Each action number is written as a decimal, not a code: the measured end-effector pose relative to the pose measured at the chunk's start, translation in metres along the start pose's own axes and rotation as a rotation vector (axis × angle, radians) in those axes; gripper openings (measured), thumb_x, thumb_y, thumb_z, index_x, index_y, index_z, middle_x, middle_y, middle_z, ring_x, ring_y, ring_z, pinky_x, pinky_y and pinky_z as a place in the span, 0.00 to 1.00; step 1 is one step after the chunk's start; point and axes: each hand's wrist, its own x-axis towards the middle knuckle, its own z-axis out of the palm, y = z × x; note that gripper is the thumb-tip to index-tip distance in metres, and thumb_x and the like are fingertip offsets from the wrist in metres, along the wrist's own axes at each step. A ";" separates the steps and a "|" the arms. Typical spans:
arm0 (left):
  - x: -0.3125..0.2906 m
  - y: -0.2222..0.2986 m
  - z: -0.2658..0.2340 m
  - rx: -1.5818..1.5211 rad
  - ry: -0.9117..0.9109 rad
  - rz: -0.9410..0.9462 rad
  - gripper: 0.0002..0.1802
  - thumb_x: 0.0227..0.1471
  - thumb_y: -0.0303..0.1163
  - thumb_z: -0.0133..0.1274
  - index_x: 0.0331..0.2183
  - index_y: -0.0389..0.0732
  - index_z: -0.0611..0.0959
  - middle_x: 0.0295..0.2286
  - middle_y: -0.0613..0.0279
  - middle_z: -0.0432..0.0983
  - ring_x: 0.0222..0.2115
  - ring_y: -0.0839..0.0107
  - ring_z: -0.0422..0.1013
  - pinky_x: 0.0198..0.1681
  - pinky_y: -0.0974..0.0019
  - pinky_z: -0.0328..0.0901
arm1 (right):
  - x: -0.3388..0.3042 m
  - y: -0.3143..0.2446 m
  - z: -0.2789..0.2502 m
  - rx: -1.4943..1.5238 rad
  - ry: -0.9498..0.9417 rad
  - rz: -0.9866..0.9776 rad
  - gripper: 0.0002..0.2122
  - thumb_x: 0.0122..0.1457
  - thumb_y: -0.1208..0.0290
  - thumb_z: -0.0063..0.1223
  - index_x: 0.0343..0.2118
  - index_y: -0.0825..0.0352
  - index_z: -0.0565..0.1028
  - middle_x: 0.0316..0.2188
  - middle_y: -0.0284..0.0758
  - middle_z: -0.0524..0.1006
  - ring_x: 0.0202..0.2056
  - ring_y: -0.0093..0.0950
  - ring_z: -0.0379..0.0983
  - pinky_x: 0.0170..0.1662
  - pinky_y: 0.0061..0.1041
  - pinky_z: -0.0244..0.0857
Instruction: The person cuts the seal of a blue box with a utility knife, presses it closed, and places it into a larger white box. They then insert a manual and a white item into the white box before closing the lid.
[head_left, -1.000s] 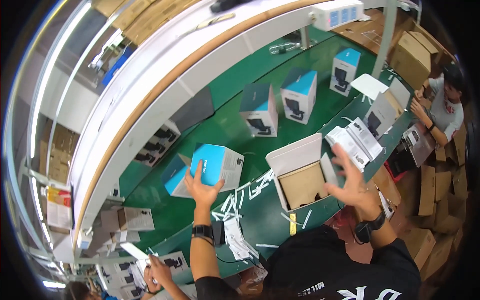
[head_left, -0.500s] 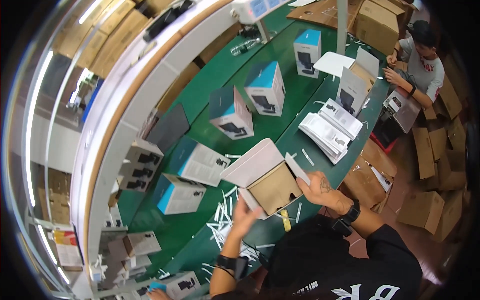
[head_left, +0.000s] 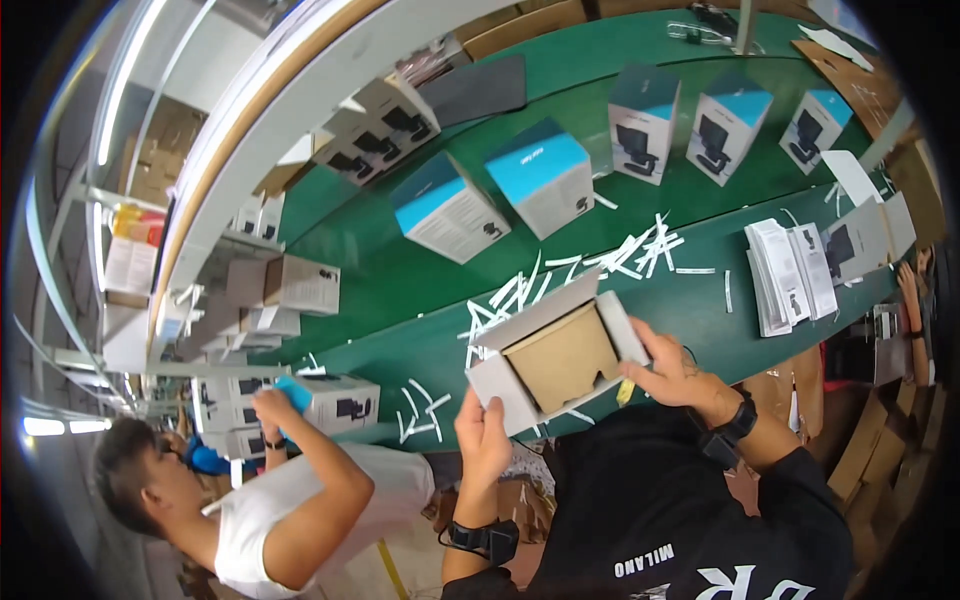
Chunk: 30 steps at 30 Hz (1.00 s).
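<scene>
An opened white product box [head_left: 503,388] is between my two hands, tilted toward me, with its flaps raised. Inside it sits a brown cardboard insert [head_left: 563,358] with a dark notch along its near edge. My left hand [head_left: 484,436] grips the box's left flap, thumb up against it. On the opposite side my right hand [head_left: 680,375] is closed around the right edge. Just below the right hand lies a small yellow object [head_left: 626,391], partly hidden. White paper strips [head_left: 520,293] are scattered over the green table [head_left: 420,330] behind the box.
Several white-and-blue boxes [head_left: 545,185] stand along the far side. A stack of printed leaflets [head_left: 775,280] lies to the right, beside an open box [head_left: 865,240]. At the left a co-worker [head_left: 300,500] in white handles boxes [head_left: 345,400]; another person's arm [head_left: 912,300] shows far right.
The view has swung left, bringing the co-worker in white into sight. The open box stays in both hands, its back flap now raised more upright.
</scene>
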 end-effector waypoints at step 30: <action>0.026 -0.008 0.056 1.015 -0.013 0.634 0.56 0.49 0.49 0.65 0.65 0.19 0.60 0.66 0.20 0.50 0.68 0.25 0.48 0.70 0.33 0.45 | -0.005 0.163 0.067 -0.549 -0.428 -0.149 0.13 0.53 0.67 0.64 0.41 0.63 0.83 0.45 0.36 0.78 0.54 0.35 0.71 0.58 0.38 0.66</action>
